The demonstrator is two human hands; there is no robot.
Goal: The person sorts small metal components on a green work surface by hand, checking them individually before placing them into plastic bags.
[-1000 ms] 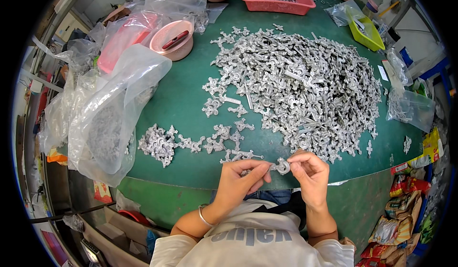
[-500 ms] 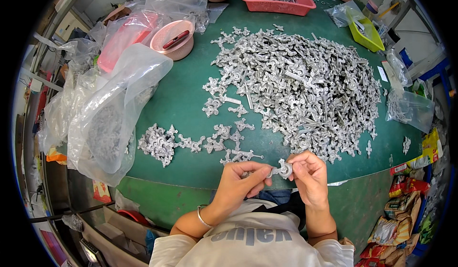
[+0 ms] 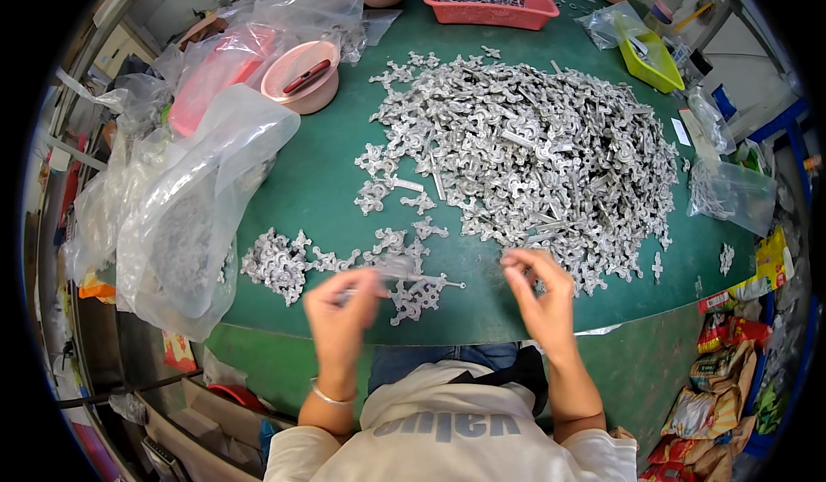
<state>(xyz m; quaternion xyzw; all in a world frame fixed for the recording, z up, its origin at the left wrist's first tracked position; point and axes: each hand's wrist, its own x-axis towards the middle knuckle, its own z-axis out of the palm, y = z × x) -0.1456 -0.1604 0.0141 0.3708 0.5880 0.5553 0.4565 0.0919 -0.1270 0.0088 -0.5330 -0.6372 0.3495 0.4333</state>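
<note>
Pieces (image 3: 533, 155) of silvery metal, knobbly and lobed, lay heaped right of the frame's centre on the green counter (image 3: 314, 172), the right hand's (image 3: 544, 299) grip apart beside them, the left hand's (image 3: 341, 310) too blurred to tell, while crinkled clear bags (image 3: 185, 215) crowded the frame's left.

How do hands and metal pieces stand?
Left hand blurred, grip unclear. Right hand near large pile, nothing visible in grip. Loose metal pieces between hands.

Up over the near edge of the green table (image 3: 318, 163), the head camera faced down and forward, close above the wearer's shirt (image 3: 447, 452), its fisheye sweep reaching the table's far side and bending its edges!
</note>
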